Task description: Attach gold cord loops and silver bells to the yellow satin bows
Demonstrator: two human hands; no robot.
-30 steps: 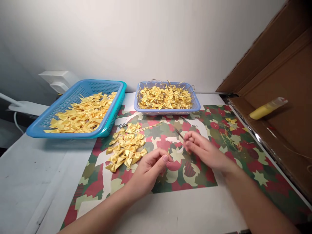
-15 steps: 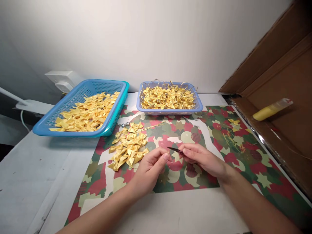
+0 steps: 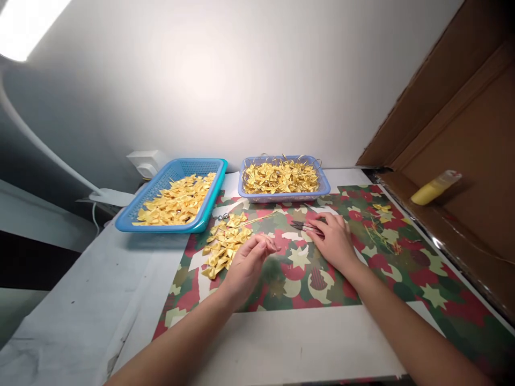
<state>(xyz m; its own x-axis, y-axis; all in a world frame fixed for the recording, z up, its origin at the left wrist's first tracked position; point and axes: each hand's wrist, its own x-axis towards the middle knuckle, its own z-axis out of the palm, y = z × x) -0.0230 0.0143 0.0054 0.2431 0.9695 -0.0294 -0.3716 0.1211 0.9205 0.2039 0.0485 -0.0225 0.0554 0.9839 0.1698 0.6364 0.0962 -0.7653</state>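
Observation:
My left hand [image 3: 247, 262] is closed in a pinch just right of a pile of yellow satin bows [image 3: 225, 246]. What its fingertips hold is too small to make out. Over to the right, my right hand [image 3: 333, 241] has its fingers round the handles of dark thread snips [image 3: 306, 227]. The snips are low over the patterned sheet [image 3: 298, 284], their blades pointing left. Thin golden cords [image 3: 259, 217] and small metal rings [image 3: 222, 216] lie beyond the bow pile.
A blue basket [image 3: 159, 229] of yellow bows stands at the back left. Behind my hands, a smaller basket [image 3: 284, 199] holds bows with golden cords. Thread scraps [image 3: 380, 236] lie to the right, near a cardboard wall [image 3: 454, 118] and a yellow tube [image 3: 434, 188]. A lamp [image 3: 28, 24] shines upper left.
My right hand has moved away from the left one and lowered the snips toward the sheet. The left hand keeps its pinch. The whole view has shifted, bringing the lamp into sight.

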